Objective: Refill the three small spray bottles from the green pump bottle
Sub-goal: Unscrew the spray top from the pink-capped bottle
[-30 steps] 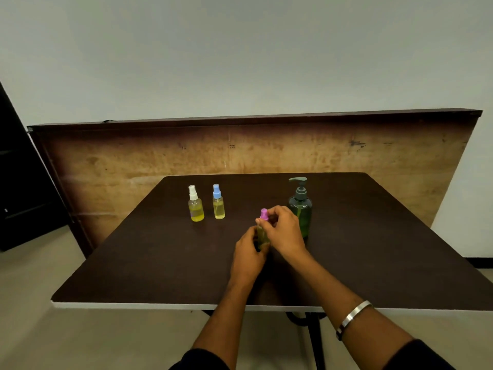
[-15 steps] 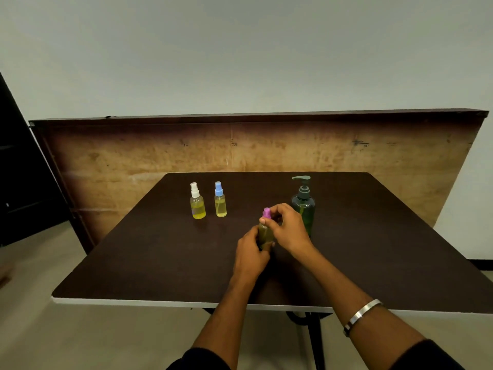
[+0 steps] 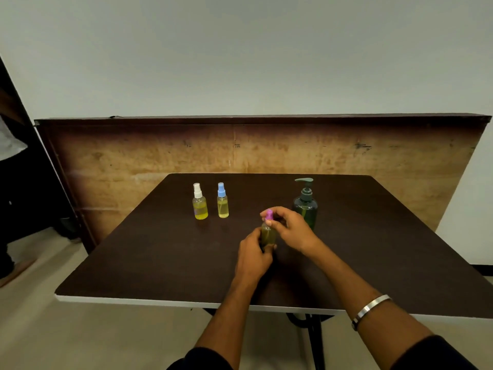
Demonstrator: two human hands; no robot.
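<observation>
1. Dark brown table, white front edge, wooden board standing behind it against a pale wall.
2. Far left of the row: white-cap spray bottle, upright, clear body, yellow liquid filling roughly the lower half to two thirds, cap on.
3. Just beside it to the right, not touching: blue-cap spray bottle, upright, paler yellow liquid up to about the shoulder, cap on.
4. Left hand wrapped around the lower body of the pink-cap spray bottle, near table centre, nearer the person than the other two. Fingers closed on it; can't tell if the base touches the table.
5. Pink-cap bottle: upright, contents look dull olive-yellow in shadow, level hard to read behind the fingers.
6. Right hand over the bottle top, thumb and fingertips pinched narrow on the pink cap. Cap sits on the neck; can't tell if loose or tight.
7. Silver bangle on the right wrist, dark sleeves at both forearms.
8. Green pump bottle upright just behind the right hand, partly hidden by it, grey-green pump head on, spout pointing left. Body dark translucent green; fill level not readable.
</observation>
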